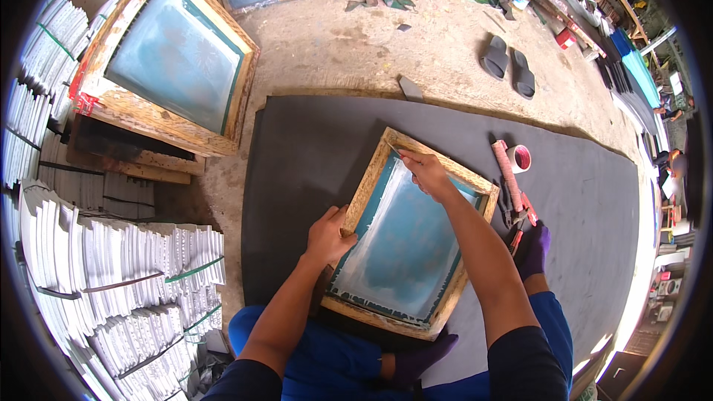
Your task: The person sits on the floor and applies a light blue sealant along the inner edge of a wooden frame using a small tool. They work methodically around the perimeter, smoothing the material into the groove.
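Note:
A wood-framed printing screen (364, 197) with blue-green mesh (405, 245) rests tilted over my legs. My left hand (327, 239) is wrapped round its left rail, thumb on the inner side. Closed near the far left corner, my right hand (426, 174) holds a thin metal-tipped hand tool (393, 148). The tip points at the wood where the mesh edge meets the rail. Most of the handle is hidden in my fingers, so its exact kind does not show. A pale streaky strip runs along the mesh's left side.
Right of the screen, a pink rod (506, 171), a tape roll (521, 157) and a red-handled tool (529, 209) lie on the black mat (587, 223). Bundled white stacks (126, 252) and a larger screen (178, 59) stand left. Sandals (523, 74) sit on the floor beyond.

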A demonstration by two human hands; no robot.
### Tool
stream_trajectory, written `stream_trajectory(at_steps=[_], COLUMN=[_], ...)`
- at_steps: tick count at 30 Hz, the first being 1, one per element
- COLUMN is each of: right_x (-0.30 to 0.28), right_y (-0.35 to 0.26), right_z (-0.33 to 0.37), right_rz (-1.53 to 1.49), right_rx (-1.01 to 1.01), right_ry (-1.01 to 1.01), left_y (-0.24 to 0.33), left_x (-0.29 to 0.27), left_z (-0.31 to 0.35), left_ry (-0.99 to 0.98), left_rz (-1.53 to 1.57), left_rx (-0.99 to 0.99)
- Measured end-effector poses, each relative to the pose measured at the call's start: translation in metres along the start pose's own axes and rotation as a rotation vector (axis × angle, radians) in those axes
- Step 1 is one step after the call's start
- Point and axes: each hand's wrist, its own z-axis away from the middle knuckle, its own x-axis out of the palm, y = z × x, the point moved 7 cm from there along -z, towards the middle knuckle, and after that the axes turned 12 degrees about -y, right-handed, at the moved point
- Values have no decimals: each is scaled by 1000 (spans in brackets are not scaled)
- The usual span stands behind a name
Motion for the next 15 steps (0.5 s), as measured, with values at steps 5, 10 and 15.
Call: stream_trajectory(at_steps=[5, 10, 15], right_x=[-3, -5, -9], right_y=[3, -7, -6], right_z=[-3, -3, -5], right_rz=[183, 501, -415], right_rx=[-203, -474, 218], right_ry=[122, 303, -214], left_y=[-1, -1, -4], left_x=[2, 3, 4], left_z=[-1, -2, 0], left_ry=[-18, -22, -14], left_rz=[3, -1, 23], left_rx=[-14, -20, -28])
